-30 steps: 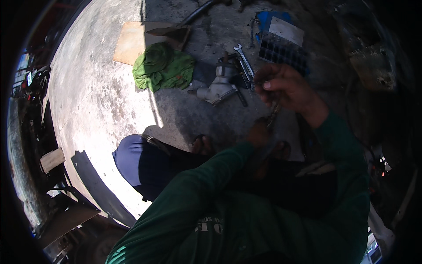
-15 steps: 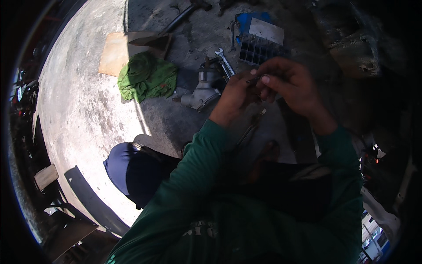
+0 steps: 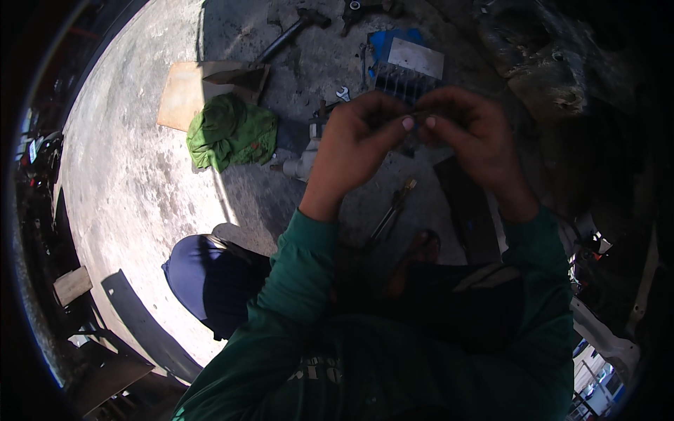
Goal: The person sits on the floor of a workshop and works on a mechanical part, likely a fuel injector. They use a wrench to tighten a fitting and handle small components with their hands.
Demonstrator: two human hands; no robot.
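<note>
My left hand [image 3: 358, 140] and my right hand [image 3: 472, 133] are raised close together, thumbs and fingertips pinched towards each other. Between them is a small dark thing, too small and shaded to name. Beneath my left hand a grey metal housing [image 3: 300, 165] lies on the floor, mostly covered by that hand. The jaw of an open-ended wrench [image 3: 342, 92] shows just beyond it. Behind my fingertips stands a compartment box [image 3: 401, 84] with dark square cells, its near part hidden by my hands.
A green rag [image 3: 232, 132] lies at the left beside a cardboard piece [image 3: 184, 91]. Farther off is a hammer [image 3: 295, 31]. A blue item with a pale card [image 3: 417, 56] lies by the box. Nearer me is a slim brass-tipped tool [image 3: 397, 207]. A plastic-wrapped bulk [image 3: 547, 77] stands far right.
My left hand has moved left and turned, covering more of the housing and wrench. My hands were overlapped; now their thumb tips face each other. The view has shifted slightly.
</note>
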